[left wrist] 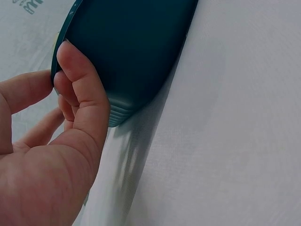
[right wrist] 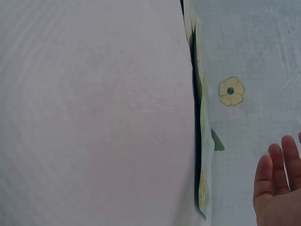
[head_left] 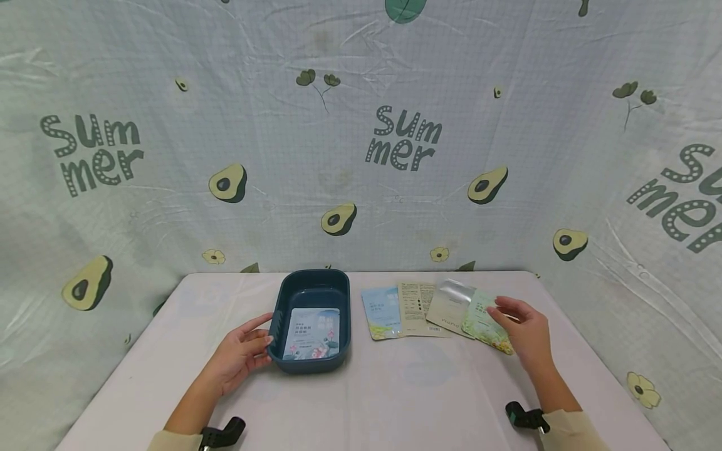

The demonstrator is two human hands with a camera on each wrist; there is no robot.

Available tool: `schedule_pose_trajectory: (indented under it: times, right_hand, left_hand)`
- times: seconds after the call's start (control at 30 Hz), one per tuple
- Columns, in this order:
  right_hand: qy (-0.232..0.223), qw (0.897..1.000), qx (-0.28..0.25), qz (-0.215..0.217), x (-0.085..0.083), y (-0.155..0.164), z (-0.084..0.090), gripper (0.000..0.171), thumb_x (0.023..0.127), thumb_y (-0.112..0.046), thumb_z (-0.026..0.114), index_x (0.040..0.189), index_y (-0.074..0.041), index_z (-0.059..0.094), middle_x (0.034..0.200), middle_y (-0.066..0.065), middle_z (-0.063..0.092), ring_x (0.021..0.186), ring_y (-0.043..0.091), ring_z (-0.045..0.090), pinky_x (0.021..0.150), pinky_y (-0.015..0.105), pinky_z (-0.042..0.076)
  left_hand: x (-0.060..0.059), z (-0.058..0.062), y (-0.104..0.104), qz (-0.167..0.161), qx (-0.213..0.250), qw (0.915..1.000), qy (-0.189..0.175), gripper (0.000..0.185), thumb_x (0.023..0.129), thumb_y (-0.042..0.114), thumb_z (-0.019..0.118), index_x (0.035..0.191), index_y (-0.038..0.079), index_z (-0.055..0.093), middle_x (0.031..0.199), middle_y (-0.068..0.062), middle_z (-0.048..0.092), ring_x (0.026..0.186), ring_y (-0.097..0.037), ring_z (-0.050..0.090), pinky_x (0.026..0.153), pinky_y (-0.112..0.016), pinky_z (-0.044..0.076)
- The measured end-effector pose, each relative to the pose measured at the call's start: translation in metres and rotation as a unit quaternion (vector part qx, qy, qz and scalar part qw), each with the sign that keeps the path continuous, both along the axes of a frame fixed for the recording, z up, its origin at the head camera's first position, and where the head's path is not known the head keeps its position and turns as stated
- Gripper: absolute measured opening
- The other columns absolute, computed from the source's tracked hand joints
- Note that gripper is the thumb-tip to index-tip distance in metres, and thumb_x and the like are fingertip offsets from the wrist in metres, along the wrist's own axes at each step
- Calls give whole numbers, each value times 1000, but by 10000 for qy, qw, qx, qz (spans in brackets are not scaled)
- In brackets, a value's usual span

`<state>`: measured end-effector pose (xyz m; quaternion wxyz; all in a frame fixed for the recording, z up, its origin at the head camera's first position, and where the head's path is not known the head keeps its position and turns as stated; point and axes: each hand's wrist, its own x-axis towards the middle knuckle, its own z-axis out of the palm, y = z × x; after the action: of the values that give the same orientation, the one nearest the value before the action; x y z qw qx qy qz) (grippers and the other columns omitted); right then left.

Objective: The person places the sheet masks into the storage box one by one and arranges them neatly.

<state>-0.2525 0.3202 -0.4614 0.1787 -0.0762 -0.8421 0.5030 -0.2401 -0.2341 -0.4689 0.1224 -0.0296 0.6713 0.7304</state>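
Head view: left hand (head_left: pixel 239 357) on basin (head_left: pixel 312 360) (sachet inside).

The print on the sachets (head_left: pixel 406 311) is too small to read in the head view, as is that on the sachet (head_left: pixel 313 334) in the tub (head_left: pixel 312 285). The right hand (head_left: pixel 521 327) covers part of the green sachet (head_left: pixel 484 321). Both forearms run off the bottom edge there. The left wrist view cuts off most of the tub and hides its inside; the left hand (left wrist: pixel 51 141) is cropped. The right wrist view shows only fingertips (right wrist: pixel 277 169) at the corner, and no sachets.
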Motion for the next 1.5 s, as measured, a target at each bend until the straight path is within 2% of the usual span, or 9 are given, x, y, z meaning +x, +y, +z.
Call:
schedule_pose_trajectory:
  times: [0.1, 0.47, 0.57, 0.7, 0.77, 0.87, 1.0, 1.17, 1.5]
  right_hand:
    - [-17, 10000, 65, -31, -2, 3, 0, 54, 93, -44, 74, 133, -9, 66, 126, 2, 70, 99, -12, 57, 79, 5, 48]
    - [-220, 9993, 171, -235, -12, 18, -7, 58, 93, -48, 72, 137, -9, 64, 138, 15, 64, 101, -12, 52, 81, 4, 44]
    - [-357, 9990, 165, -227, -15, 21, -6, 61, 94, -49, 70, 139, -9, 62, 141, 16, 62, 109, -3, 55, 81, 5, 42]
    - [-567, 9982, 130, -138, -17, 24, -2, 65, 94, -50, 70, 142, -8, 58, 145, 17, 59, 126, 21, 55, 82, 7, 41]
    - [-698, 9974, 137, -93, -19, 25, -1, 67, 95, -50, 69, 144, -7, 56, 147, 18, 57, 133, 30, 51, 87, 12, 43]
    - [-863, 9962, 141, -24, -23, 28, -2, 72, 95, -52, 68, 148, -7, 53, 152, 20, 51, 141, 36, 45, 102, 33, 49]
    - [-970, 9950, 194, 149, -30, 34, -5, 78, 93, -55, 68, 151, -5, 49, 157, 23, 44, 146, 42, 38, 114, 59, 39]
    - [-1184, 9919, 299, 345, -34, 41, -5, 83, 93, -55, 70, 153, -4, 45, 160, 24, 38, 149, 45, 32, 116, 63, 35]
    - [-1481, 9874, 440, 336, -41, 53, -8, 88, 91, -58, 70, 155, -4, 42, 161, 26, 35, 148, 47, 28, 116, 63, 34]
  left_hand:
    - [0, 0, 0, -9, 25, 10000, -20, 64, 104, 7, 57, 162, 11, 29, 107, -2, 61, 81, -14, 64, 75, -24, 59]
    - [1, 2, 1, 5, 50, 10000, -5, 64, 104, 6, 56, 162, 11, 29, 107, -1, 60, 81, -13, 64, 75, -24, 59]
    - [2, 3, 2, 17, 30, 10000, -4, 64, 104, 6, 56, 162, 10, 29, 106, -1, 60, 81, -13, 64, 75, -24, 59]
    - [1, 3, 2, 46, 4, 10000, -5, 64, 103, 6, 57, 161, 10, 29, 106, -1, 60, 81, -13, 64, 75, -24, 59]
    - [1, 3, 3, 57, -2, 10000, -10, 64, 103, 6, 56, 161, 10, 29, 106, -1, 60, 81, -14, 64, 75, -25, 59]
    - [1, 3, 3, 53, 5, 10000, -18, 64, 103, 6, 56, 161, 10, 29, 105, -1, 60, 81, -14, 63, 75, -25, 59]
    - [1, 2, 2, 52, 44, 10000, -31, 64, 103, 6, 56, 162, 10, 29, 105, -1, 60, 81, -14, 63, 75, -25, 59]
    - [0, 1, 3, 56, 89, 9999, -77, 65, 103, 7, 57, 162, 10, 29, 105, -1, 60, 81, -14, 64, 74, -25, 59]
    - [0, 0, 1, 29, 80, 10000, -15, 65, 103, 6, 57, 162, 10, 29, 104, 0, 60, 81, -13, 64, 74, -25, 59]
